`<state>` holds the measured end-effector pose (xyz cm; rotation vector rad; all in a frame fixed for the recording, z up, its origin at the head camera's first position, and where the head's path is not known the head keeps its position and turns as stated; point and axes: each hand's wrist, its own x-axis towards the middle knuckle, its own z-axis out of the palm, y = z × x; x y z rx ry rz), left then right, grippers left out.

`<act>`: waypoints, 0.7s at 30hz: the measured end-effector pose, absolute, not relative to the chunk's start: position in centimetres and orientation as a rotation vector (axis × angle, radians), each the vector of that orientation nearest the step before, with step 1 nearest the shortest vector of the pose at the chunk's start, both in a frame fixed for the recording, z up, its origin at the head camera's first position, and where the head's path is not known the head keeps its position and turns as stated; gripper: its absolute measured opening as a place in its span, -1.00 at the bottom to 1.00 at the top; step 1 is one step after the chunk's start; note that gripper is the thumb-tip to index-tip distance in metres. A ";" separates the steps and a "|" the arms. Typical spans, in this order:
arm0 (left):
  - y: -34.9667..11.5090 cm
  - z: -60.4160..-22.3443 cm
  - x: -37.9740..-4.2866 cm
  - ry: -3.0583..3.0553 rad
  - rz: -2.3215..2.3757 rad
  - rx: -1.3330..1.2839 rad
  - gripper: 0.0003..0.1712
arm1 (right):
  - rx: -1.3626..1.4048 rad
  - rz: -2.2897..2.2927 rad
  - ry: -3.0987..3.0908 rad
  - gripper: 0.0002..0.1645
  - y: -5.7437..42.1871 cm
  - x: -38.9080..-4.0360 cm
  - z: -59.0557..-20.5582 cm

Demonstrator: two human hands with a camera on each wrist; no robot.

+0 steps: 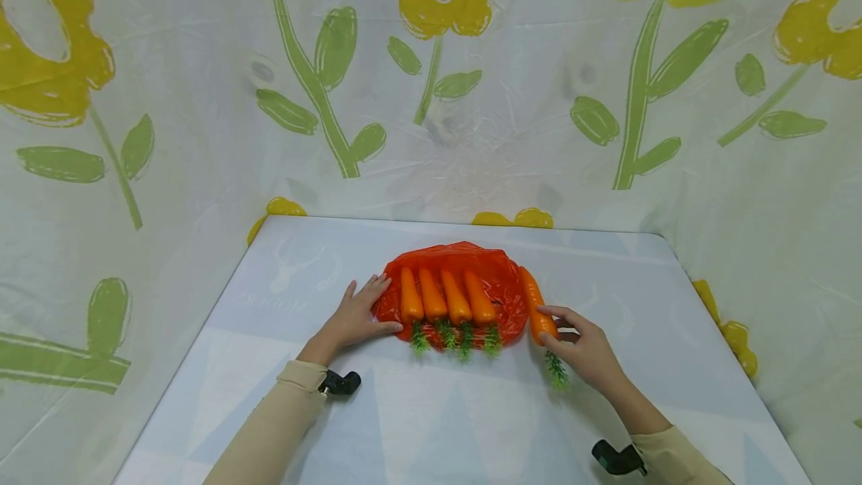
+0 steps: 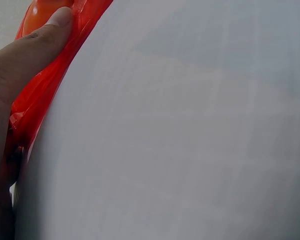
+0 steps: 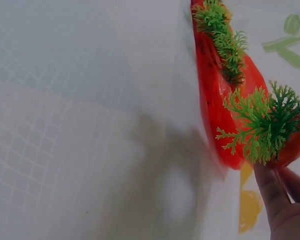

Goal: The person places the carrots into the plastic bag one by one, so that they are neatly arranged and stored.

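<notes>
Several orange toy carrots [image 1: 431, 295] lie side by side on a red plastic bag [image 1: 498, 266], their green leafy tops toward me. At the bag's left edge rests my left hand [image 1: 358, 314], fingers and thumb spread. The left wrist view shows its thumb [image 2: 35, 55] lying on the red plastic. My right hand [image 1: 584, 344] pinches another carrot [image 1: 533, 298] near its thick end, just right of the bag. That carrot's leafy top [image 3: 270, 122] hangs below the fingers, close to the right wrist camera. Whether its tip touches the bag, I cannot tell.
A white and pale-blue patterned table [image 1: 431, 418] lies under everything. Behind and beside it hangs a cloth [image 1: 512, 148] printed with yellow flowers. Dark wrist cameras, left [image 1: 342, 383] and right [image 1: 616, 458], sit at my sleeves.
</notes>
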<state>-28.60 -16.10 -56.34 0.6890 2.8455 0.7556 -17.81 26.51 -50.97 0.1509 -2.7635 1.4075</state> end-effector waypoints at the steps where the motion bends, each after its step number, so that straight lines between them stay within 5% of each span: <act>1: -16.1 -56.4 -28.6 2.846 0.760 0.690 0.22 | 0.160 1.410 -2.762 -0.49 26.5 -17.8 -51.0; 21: -16.2 -56.7 -28.7 2.840 0.769 0.692 0.23 | 0.276 1.485 -2.728 -0.48 25.5 -18.4 -51.4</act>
